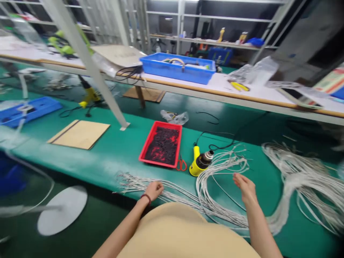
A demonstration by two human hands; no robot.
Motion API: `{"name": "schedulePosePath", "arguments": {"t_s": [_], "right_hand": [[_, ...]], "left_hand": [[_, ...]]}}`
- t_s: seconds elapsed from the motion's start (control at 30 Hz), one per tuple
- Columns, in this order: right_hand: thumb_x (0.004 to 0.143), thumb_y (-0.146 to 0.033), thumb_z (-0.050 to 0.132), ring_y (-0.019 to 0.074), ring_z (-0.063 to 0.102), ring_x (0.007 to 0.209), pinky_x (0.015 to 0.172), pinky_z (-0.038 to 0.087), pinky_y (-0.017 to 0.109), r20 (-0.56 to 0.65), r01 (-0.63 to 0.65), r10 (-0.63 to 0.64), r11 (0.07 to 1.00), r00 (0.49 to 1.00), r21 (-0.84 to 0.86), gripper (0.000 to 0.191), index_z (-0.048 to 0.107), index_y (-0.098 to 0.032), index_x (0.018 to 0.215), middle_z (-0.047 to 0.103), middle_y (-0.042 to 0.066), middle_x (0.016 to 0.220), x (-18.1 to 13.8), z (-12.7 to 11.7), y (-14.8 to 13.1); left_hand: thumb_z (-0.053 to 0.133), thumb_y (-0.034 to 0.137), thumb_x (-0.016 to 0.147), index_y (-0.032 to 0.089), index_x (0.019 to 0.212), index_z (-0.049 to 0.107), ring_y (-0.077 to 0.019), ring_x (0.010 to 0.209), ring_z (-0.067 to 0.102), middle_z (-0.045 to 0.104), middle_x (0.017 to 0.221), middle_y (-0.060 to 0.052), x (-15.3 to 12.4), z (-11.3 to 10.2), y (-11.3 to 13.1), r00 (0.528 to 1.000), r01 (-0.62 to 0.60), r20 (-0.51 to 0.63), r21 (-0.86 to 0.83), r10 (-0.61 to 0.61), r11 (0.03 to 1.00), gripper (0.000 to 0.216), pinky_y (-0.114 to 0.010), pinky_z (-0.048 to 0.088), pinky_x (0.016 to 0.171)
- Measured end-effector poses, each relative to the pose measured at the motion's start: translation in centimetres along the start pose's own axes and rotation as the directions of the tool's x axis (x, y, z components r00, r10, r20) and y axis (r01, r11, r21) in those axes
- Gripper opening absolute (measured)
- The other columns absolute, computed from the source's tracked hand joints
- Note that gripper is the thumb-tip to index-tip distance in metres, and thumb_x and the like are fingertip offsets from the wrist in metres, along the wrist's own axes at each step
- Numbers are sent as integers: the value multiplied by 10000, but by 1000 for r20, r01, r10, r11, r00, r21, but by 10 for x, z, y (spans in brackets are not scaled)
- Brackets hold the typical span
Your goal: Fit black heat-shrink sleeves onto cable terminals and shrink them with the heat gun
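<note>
My left hand [154, 189] rests on a bundle of white cables [134, 183] at the front edge of the green table [118, 150], its fingers curled over the strands. My right hand [245, 187] lies inside a loop of the same white cables [215, 172], fingers bent together toward the strands. A yellow heat gun [200, 161] lies just beyond the loop, between my two hands. Red-handled scissors [182, 165] sit beside it.
A red tray [161, 143] of small black parts stands behind the scissors. A large pile of white cables [303, 175] spreads at the right. A wooden board [80, 134] lies at the left, a blue bin [177, 68] on the raised shelf, a white stool [62, 209] below left.
</note>
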State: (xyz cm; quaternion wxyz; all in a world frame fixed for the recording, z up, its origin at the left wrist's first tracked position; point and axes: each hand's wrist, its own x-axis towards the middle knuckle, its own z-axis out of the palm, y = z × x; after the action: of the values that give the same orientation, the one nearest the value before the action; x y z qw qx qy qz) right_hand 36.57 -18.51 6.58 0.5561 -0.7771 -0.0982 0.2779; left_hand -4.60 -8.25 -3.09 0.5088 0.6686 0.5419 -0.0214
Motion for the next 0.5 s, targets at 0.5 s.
{"name": "schedulePosePath", "arguments": {"t_s": [0.5], "right_hand": [[766,-189,559,259,544,933,875,394,381,827,746,-266,618,495,-248,179,669,-208,905,624,86,930,-125,188,102]], "left_hand": [[547,340,883,145,1057,594,-177,882,625,636,1039,-59,-35,-63,-67,889,215,-330,-313,-318,925,265,-384,526,773]]}}
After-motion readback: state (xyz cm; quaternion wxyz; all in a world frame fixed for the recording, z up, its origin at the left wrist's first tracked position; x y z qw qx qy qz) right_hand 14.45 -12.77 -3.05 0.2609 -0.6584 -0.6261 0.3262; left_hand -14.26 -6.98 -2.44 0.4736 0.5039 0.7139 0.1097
